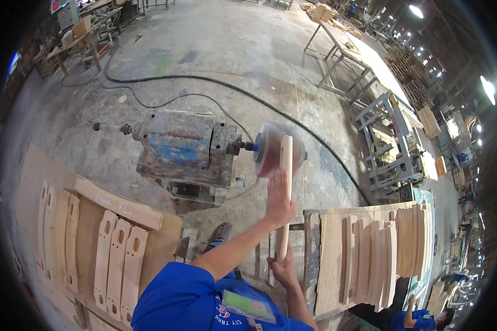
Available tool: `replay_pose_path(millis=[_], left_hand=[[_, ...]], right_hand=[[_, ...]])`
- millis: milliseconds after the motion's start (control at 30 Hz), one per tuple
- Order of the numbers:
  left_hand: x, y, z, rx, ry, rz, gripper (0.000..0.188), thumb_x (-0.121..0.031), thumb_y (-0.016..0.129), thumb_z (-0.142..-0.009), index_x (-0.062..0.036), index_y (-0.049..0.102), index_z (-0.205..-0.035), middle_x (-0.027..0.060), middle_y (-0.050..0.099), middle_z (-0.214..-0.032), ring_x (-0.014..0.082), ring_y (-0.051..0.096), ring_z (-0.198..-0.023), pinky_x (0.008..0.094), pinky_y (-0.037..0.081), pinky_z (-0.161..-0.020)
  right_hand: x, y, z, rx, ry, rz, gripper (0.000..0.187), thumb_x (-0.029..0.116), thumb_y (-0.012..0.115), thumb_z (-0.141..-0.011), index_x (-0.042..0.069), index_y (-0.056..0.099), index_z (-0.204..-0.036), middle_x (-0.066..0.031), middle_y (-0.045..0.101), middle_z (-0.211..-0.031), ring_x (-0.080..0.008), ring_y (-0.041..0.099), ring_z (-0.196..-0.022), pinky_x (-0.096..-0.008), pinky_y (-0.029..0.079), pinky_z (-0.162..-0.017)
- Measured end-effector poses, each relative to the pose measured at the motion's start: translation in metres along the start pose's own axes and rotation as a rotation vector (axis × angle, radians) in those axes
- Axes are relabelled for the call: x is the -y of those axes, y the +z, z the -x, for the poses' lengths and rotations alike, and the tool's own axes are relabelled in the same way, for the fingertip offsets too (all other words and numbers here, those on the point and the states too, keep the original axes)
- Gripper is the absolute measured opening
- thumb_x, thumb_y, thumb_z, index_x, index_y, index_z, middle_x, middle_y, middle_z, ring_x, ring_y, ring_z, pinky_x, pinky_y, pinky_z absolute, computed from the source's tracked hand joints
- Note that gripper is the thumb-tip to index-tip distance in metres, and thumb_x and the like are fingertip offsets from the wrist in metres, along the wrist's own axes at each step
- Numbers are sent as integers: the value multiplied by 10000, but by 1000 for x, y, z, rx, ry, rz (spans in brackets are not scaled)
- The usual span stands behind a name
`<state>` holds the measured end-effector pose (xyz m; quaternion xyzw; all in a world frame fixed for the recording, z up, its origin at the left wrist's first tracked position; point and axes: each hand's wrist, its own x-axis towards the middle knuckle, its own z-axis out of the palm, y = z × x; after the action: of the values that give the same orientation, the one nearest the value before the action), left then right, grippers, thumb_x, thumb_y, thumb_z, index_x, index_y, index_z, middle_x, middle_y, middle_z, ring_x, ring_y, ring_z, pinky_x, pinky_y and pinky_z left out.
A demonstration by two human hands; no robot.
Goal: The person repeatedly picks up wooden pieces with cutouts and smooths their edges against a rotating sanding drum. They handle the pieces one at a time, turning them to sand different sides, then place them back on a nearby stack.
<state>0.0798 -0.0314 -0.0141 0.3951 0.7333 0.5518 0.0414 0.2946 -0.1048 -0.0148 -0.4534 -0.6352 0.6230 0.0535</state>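
A long, pale, rounded wooden piece (pixel 286 154) stretches away from me, its far end against the blurred, spinning sanding wheel (pixel 269 148). The wheel sits on the right-hand shaft of a worn blue and grey motor (pixel 179 144). Around the middle of the piece is my left hand (pixel 280 201), closed on it with the fingers lying along the wood. My right hand (pixel 284 271) grips the near end, close to my body. Where the wood meets the wheel is partly hidden by the piece itself.
At left, a board (pixel 168 229) carries several slotted wooden slats (pixel 116 259). On the right, a stand (pixel 327 259) bears several curved wooden parts (pixel 364 259). A black cable (pixel 221 83) crosses the floor behind the motor. Another person (pixel 419 319) is at the lower right.
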Motion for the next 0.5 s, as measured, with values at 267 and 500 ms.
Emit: replay_pose_path(millis=[267,500], left_hand=[[3,-7,1,27,-24,-35,1056,-17,618,-816,17,53,-1708,392,154,-1697,636,125,-1571,659,116,-1309],[-11,-5,4,47,-65,-160,1072,-104,655,-834,-2,54,-1716,373,261,-1665,617,247,-1533,645,195,-1292]], right_hand=[[-11,8,-15,-263,-481,469,737,12,743,-880,76,415,-1537,-113,618,-1171,-188,672,-889,-415,617,-757],[-7,-6,8,51,-4,-203,748,1,764,-867,91,424,-1527,-167,631,-1286,-275,719,-1040,-435,618,-822]])
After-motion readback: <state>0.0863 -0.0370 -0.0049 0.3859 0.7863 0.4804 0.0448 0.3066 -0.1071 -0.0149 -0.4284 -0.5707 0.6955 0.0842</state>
